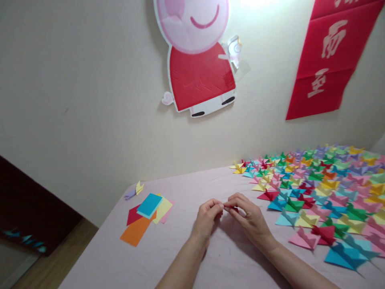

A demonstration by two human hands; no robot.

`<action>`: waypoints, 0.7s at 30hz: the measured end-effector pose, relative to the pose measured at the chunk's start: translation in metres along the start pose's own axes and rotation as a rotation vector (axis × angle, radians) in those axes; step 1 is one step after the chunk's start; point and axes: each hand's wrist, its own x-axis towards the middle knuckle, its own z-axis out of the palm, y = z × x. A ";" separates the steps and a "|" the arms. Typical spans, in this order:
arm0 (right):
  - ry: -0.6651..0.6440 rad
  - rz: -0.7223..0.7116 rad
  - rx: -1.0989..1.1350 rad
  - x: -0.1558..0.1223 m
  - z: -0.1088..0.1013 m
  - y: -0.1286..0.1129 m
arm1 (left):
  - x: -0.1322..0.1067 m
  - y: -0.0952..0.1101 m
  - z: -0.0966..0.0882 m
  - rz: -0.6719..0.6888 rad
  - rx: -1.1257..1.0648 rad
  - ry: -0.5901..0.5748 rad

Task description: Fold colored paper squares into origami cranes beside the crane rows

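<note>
Both hands meet above the pink-covered surface, around a small piece of folded red paper (pixel 233 208) that is mostly hidden by fingers. My left hand (pixel 207 218) pinches its left end between thumb and forefinger. On the other side, my right hand (pixel 249 218) has thumb and fingers closed on the same paper. To the left lies a loose pile of coloured paper sheets, with a blue sheet (pixel 149 205) on top, an orange sheet (pixel 136 230) in front and a yellow sheet (pixel 163 210) to the right.
Many folded paper cranes (pixel 303 204) in several colours stand in rows on the right. A yellow folded piece (pixel 139 188) and a purple one (pixel 130 194) sit at the back left corner of the pink cloth (pixel 186 257). A wall with a pig cutout (pixel 201 76) rises behind.
</note>
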 end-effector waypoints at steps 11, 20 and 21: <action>0.009 0.114 0.056 0.003 0.000 -0.002 | -0.001 0.002 -0.001 0.048 0.037 -0.010; 0.004 0.156 0.064 0.003 0.001 0.000 | 0.001 0.000 0.000 0.031 0.026 0.011; 0.004 0.160 0.063 0.003 0.001 0.000 | 0.001 0.000 0.000 0.025 0.019 0.012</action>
